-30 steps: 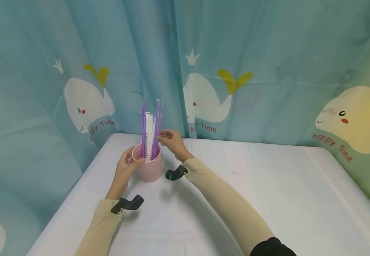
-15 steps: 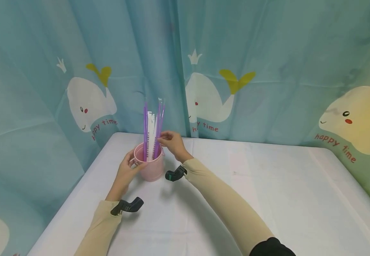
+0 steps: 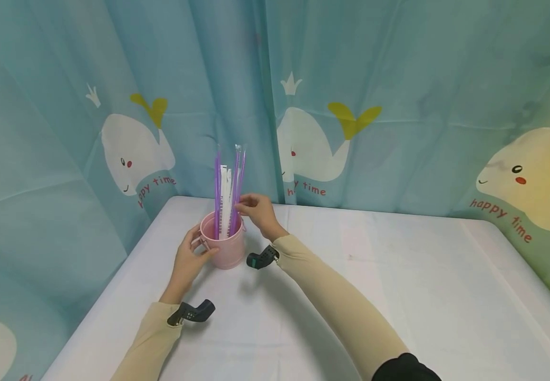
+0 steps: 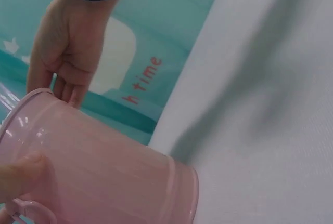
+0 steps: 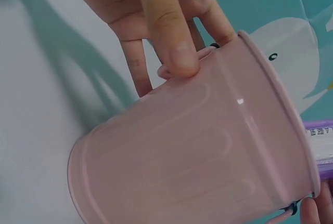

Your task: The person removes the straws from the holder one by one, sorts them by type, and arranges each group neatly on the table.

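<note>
A pink metal bucket [image 3: 229, 251] stands on the white table near its far left corner. Purple straws [image 3: 217, 201] in clear wrapping and white paper strips [image 3: 225, 211] with dark print rise from it. My left hand [image 3: 188, 263] grips the bucket's left side near its handle loop, its thumb [image 5: 182, 60] pressed to the outer wall. At the far right rim, my right hand [image 3: 259, 212] has its thumb and fingers close together beside the right-hand straws. Its fingertips [image 5: 311, 211] appear next to the rim; whether they pinch a straw is hidden.
A blue-green curtain [image 3: 199, 95] with white whale prints hangs right behind the table and along its left side. The white tablecloth [image 3: 399, 275] stretches away to the right. Each wrist wears a black camera mount, such as the left one [image 3: 191, 312].
My left thumb has slid down from the bucket's rim onto its outer wall, and the left wrist has drawn back slightly. The right hand has hardly moved. The view has shifted a little.
</note>
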A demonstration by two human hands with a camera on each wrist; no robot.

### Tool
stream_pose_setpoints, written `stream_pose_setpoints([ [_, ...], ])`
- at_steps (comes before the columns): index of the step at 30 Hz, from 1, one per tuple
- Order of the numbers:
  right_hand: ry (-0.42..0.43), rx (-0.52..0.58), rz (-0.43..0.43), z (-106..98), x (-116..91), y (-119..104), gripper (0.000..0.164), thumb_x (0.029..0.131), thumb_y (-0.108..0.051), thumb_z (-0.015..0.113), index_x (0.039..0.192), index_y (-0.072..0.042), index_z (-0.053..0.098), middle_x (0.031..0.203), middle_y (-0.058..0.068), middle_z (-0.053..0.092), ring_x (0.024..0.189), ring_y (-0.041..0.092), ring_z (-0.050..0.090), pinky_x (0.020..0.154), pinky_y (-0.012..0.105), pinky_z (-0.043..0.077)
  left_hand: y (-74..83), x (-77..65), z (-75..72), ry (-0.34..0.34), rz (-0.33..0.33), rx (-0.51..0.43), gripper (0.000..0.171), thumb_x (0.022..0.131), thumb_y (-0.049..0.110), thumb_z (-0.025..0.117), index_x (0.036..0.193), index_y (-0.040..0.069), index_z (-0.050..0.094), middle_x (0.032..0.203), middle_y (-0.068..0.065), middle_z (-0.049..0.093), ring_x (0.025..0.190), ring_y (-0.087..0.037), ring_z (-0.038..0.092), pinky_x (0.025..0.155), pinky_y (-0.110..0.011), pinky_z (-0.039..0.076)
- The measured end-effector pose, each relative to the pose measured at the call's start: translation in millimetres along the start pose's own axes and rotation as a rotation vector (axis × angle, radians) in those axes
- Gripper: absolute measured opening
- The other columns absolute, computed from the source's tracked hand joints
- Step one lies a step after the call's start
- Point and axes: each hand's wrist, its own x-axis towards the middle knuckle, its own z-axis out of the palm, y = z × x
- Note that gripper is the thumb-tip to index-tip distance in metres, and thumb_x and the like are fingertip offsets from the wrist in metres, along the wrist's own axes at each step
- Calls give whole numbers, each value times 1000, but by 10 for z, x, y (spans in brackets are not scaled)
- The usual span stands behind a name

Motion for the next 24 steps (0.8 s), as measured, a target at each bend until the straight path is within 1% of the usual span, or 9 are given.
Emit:
stream_pose_setpoints([
  [4,6,9,-15,-13,6,-8,24,88,-9,64,109,2,63,108,18,65,101,25,65,86,27,58,-12,-8,22,9,31,12,76,85,11,68,146,7,24,149,-18,29,136,-38,34,110,-51,39],
  [7,2,21,-24,-26,-1,-28,25,88,-10,64,110,2,63,107,19,65,100,26,66,84,28,59,-17,-17,32,17,52,39,76,85,14,69,146,6,24,151,-18,28,137,-39,33,110,-51,39],
  [10,-4,34,-36,-46,-4,-57,26,88,-9,64,111,3,62,108,20,64,100,28,66,84,30,59,-17,-22,41,26,62,54,77,84,14,70,146,7,24,151,-17,29,137,-38,33,110,-50,39],
  [14,-6,47,-56,-83,3,-114,26,89,-9,62,112,3,61,110,21,64,102,29,65,85,30,59,-15,-20,47,33,73,58,77,84,15,70,145,6,24,151,-17,29,137,-38,33,110,-50,39],
  [17,-1,53,-80,-117,7,-183,26,89,-9,62,112,3,61,110,21,64,101,29,65,85,29,59,-5,-22,46,36,80,57,78,84,16,70,145,6,24,150,-18,29,137,-39,33,110,-51,39],
  [19,4,62,-104,-146,9,-246,25,89,-8,62,112,3,61,110,21,64,99,28,65,86,31,58,5,-26,45,34,82,52,78,84,17,70,145,5,24,151,-18,28,137,-39,33,110,-51,39],
  [24,26,89,-171,-228,18,-436,25,88,-6,63,110,5,62,108,23,64,95,26,66,85,33,59,23,-37,36,21,70,50,78,85,18,70,146,5,23,152,-18,27,138,-39,32,111,-51,37],
])
